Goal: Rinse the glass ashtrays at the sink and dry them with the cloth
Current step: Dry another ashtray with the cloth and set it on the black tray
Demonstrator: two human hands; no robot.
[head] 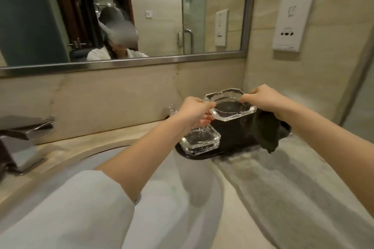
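Observation:
A large octagonal glass ashtray is held in the air above a black tray. My left hand pinches its left rim. My right hand grips its right rim and also holds a dark green cloth that hangs down from it. A smaller square glass ashtray sits on the black tray, below my left hand.
The white sink basin lies below my arms, with a chrome faucet at the left. A small glass object stands behind my left hand. A mirror and wall panels face me.

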